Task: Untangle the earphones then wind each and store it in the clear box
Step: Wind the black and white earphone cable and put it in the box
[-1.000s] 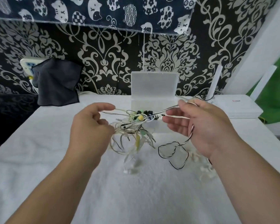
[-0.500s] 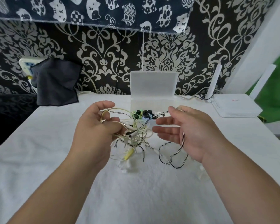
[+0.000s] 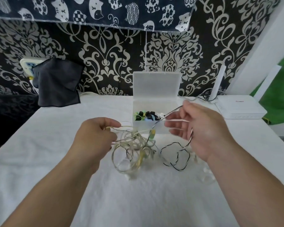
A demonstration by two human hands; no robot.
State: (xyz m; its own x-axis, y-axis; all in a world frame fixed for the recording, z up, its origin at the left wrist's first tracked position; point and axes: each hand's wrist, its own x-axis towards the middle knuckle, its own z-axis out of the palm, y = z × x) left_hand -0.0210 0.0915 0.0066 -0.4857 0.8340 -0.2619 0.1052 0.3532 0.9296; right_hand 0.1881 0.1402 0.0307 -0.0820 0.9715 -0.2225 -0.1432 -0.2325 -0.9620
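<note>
Earphones (image 3: 134, 145), one tangle, two hands (image 3: 95, 136) (image 3: 202, 133) holding it, one clear box (image 3: 156, 86)

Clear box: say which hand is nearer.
Right. The right hand holds a cable just before the clear box's front right corner; the left hand grips the tangle farther front-left.

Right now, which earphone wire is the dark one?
The black wire, looped on the white cloth beside the pale tangle. It runs up through the right hand; the left hand grips that tangle.
</note>
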